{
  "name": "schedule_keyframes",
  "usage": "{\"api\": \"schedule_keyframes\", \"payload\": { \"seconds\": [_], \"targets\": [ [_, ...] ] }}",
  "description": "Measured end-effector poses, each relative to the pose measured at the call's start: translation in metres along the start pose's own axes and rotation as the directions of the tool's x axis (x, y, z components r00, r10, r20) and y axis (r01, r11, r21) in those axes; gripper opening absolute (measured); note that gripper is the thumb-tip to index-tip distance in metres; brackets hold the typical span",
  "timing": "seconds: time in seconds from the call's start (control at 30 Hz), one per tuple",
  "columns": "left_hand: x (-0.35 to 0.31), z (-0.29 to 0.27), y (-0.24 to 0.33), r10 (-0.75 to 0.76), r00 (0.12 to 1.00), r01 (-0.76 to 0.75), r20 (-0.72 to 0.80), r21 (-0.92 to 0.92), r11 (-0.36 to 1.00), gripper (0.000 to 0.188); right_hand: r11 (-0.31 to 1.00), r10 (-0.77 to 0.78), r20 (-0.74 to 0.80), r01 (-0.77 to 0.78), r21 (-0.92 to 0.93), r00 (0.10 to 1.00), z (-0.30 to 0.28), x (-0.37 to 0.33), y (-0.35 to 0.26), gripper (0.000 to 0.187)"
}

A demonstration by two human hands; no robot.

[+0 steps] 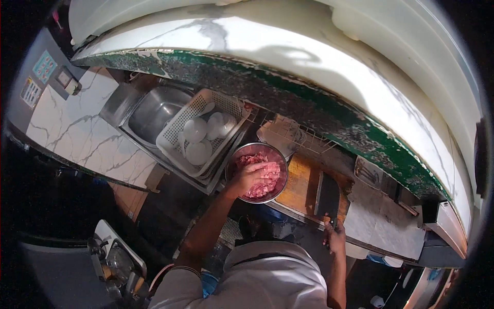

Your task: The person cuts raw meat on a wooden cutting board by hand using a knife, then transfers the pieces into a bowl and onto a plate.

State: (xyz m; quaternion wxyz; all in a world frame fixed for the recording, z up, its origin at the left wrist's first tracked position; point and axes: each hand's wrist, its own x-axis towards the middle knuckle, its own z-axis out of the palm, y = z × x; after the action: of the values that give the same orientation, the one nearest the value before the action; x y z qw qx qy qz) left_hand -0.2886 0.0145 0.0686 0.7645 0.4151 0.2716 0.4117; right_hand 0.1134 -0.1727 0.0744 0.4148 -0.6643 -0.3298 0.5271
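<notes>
Head view: the left hand [253, 175] is down in a round steel bowl [257, 151] of pink minced meat [260, 188], fingers curled over and into the mass, so that grip is closed on a handful of it. The bowl stands on the surface between a white perforated basket [177, 123] of pale round bowls, set over the sink [154, 110], and a wooden chopping board [301, 185].

The right hand [335, 237] rests at the near edge of the surface, its grip wrapped round the handle of a broad dark cleaver [327, 198] whose blade lies flat on the board.

The mince looks soft, wet and sticky: it should give under the fingers, cling to them and hold no shape of its own, so it is best scooped from below with a cupped palm, not pinched. The steel bowl is stiff and smooth, probably greasy at the rim, and likely to slide unless steadied at its wall. The cleaver looks heavy, safe only by its handle.
</notes>
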Motion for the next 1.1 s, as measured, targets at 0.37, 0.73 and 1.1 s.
{"api": "schedule_keyframes", "payload": {
  "seconds": [0.37, 0.73, 1.1],
  "targets": [
    [0.009, -0.059, -0.034, 0.238, 0.948, -0.066, -0.213, 0.598, 0.799, 0.027, 0.999, 0.020, -0.030, -0.021, -0.028, 0.999, 0.021, 0.007, 0.006, 0.023],
    [0.008, -0.091, -0.069, 0.322, 0.929, -0.110, -0.185, 0.690, 0.715, 0.034, 0.998, 0.066, -0.017, -0.066, -0.013, 0.998, 0.025, 0.009, 0.010, 0.025],
    [0.008, -0.062, -0.036, 0.355, 0.929, -0.201, -0.101, 0.667, 0.717, 0.026, 0.997, 0.067, -0.017, -0.067, -0.033, 0.998, 0.025, 0.010, 0.015, 0.028]
  ]
}}
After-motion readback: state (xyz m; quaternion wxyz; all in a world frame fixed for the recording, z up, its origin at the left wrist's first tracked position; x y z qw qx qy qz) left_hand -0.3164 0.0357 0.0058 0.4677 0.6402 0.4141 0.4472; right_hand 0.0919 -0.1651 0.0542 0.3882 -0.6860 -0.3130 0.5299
